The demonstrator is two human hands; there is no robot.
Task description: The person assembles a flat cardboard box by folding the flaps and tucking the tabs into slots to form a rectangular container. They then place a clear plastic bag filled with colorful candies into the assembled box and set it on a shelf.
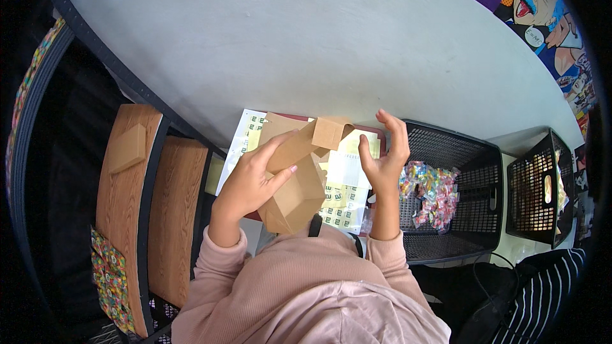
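Wearing a pink sweater [293, 261], closest to view; gripping an open brown box [303, 194] in the left hand [250, 177], above yellow label sheets [338, 207]; holding the right hand [386, 162] beside it, with thumb and fingers spread; to the right, black basket [478, 165] of wrapped sweets [435, 197]; to the left, wooden shelf [121, 200] bearing another brown box [129, 148]

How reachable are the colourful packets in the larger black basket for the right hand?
Probably yes: the right hand looks empty and open, the larger black basket stands close beside it, open-topped, and nothing visible covers the colourful packets.
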